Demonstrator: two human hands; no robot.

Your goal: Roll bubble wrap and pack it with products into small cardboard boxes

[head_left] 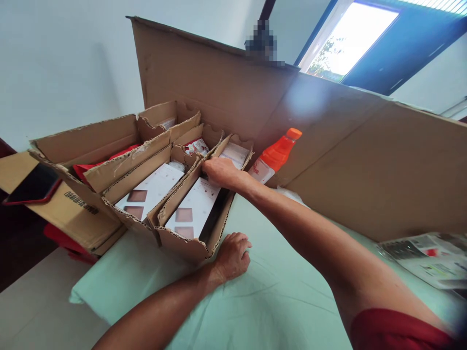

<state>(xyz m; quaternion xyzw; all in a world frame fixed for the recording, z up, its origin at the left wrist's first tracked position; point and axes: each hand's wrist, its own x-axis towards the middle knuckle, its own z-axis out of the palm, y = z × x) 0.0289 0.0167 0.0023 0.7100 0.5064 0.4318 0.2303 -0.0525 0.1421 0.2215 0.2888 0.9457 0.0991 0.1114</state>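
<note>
My right hand (pixel 222 171) reaches into the right compartment of a cardboard organizer (pixel 189 248), its fingers closed; what they grip is hidden. Beneath it lies a white box with brown squares (pixel 193 204), flat inside that compartment. A clear packet (pixel 233 154) shows just beyond the hand. My left hand (pixel 233 255) rests on the pale green cloth (pixel 277 291) beside the organizer's near corner, fingers loosely bent and holding nothing. A similar white box (pixel 153 187) fills the middle compartment, with a small clear round container (pixel 177 166) at its far end.
An orange bottle (pixel 275 155) leans by the organizer's right side. Tall cardboard (pixel 335 150) stands behind. Red items (pixel 120 153) lie in the left compartment. At left, a dark phone-like slab (pixel 34 184) rests on a brown carton (pixel 76 209). Printed packages (pixel 430 257) lie at right.
</note>
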